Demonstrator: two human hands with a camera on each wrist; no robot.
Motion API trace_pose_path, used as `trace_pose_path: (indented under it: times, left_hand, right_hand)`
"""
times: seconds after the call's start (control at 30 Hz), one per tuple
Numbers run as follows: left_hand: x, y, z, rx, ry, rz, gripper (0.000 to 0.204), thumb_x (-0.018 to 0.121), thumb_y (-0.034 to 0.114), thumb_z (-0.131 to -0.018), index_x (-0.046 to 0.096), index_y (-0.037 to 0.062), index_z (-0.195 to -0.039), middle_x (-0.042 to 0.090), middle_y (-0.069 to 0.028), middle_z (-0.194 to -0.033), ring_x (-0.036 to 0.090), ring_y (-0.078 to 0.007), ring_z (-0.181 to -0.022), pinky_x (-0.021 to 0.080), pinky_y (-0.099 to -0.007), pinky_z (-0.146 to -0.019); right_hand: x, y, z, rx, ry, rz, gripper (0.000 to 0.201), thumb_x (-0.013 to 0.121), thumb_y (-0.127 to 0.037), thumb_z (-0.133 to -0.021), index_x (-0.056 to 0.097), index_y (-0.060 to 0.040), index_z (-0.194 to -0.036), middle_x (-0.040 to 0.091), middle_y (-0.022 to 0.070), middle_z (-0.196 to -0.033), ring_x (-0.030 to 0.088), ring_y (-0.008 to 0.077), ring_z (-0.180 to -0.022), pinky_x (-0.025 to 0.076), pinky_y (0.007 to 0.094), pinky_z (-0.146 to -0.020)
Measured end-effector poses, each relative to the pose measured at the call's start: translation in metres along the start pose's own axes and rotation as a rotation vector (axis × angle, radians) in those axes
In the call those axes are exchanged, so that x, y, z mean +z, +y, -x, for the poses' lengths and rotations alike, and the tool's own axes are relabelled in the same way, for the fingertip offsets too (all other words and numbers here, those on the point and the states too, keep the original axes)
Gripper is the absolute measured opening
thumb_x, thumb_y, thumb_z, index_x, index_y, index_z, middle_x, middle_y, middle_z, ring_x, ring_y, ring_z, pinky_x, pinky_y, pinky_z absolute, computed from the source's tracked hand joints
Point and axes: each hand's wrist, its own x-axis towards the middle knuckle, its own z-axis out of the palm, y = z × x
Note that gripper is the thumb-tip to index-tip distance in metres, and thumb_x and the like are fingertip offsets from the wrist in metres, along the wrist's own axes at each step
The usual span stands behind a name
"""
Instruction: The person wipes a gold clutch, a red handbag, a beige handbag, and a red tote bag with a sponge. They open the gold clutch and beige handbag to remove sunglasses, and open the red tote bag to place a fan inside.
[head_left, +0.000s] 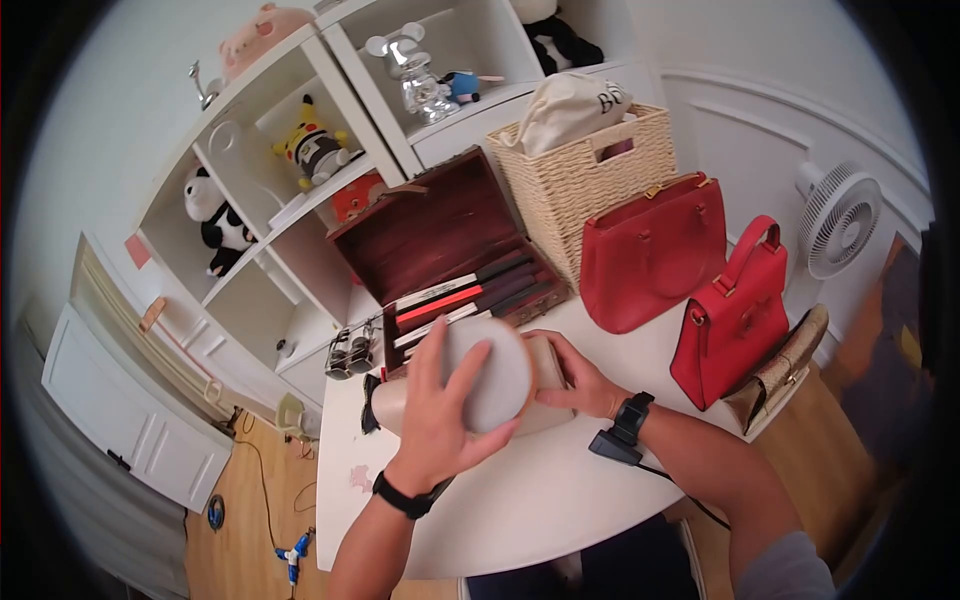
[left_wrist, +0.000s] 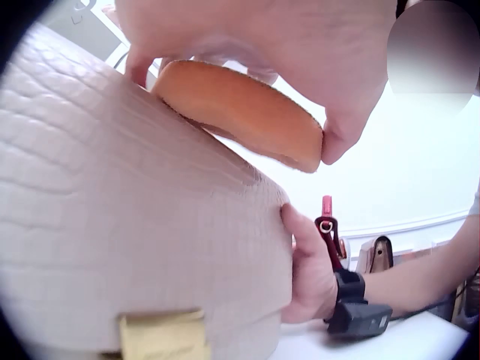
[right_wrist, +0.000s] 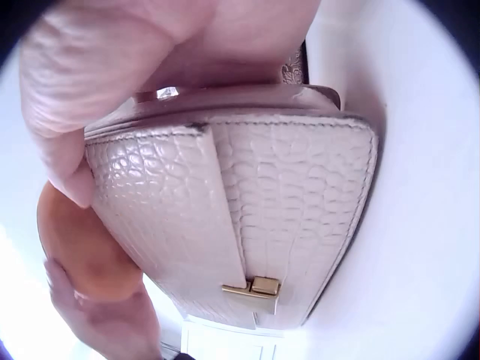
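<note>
My left hand grips a round sponge, light grey on top and orange beneath, its fingers spread over the top and its thumb at the rim. In the left wrist view the orange side lies against the upper edge of a pale, crocodile-textured handbag. The right hand holds the bag at one end. A gold clasp shows on its front in the right wrist view. From the head, the sponge and left hand cover much of the bag.
On the white table, an open dark red case holds several long narrow boxes. Sunglasses sit left of it. Behind and right stand a wicker basket, a red handbag, a smaller red bag and a gold bag.
</note>
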Motion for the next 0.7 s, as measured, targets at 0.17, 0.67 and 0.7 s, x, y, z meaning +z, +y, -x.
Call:
trace_pose_path:
  times: [0.17,0.67,0.7]
  left_hand:
    - [0.004,0.014,-0.042,-0.090,-0.222,0.123,0.070,0.079,0.046,-0.076,0.062,0.0091,-0.134,0.048,-0.0258,-0.147,0.050,-0.0445,-0.131,0.044,-0.0485,-0.108]
    - [-0.043,-0.082,0.064,-0.707,0.184,0.306,0.057,0.067,0.037,-0.092,0.057,0.0051,-0.139,0.053,-0.0187,-0.144,0.056,-0.0337,-0.127,0.042,-0.0396,-0.107]
    - [-0.040,-0.085,0.071,-0.827,0.286,0.501,0.056,0.063,0.034,-0.096,0.054,0.0043,-0.142,0.053,-0.0168,-0.144,0.055,-0.0310,-0.128,0.041,-0.0382,-0.108]
  right_hand:
    - [0.011,-0.006,0.005,0.020,0.036,0.264,0.102,0.088,-0.027,-0.078,0.024,-0.0067,-0.155,0.041,0.0133,-0.151,0.039,0.0247,-0.142,0.031,0.0395,-0.118]
    - [0.018,-0.005,0.003,-0.023,0.149,0.284,0.101,0.089,-0.024,-0.078,0.023,-0.0117,-0.153,0.043,0.0156,-0.142,0.045,0.0241,-0.133,0.039,0.0375,-0.112]
    - [0.018,-0.005,0.003,-0.017,0.143,0.287,0.101,0.089,-0.024,-0.078,0.023,-0.0117,-0.153,0.043,0.0156,-0.142,0.045,0.0241,-0.133,0.039,0.0375,-0.112]
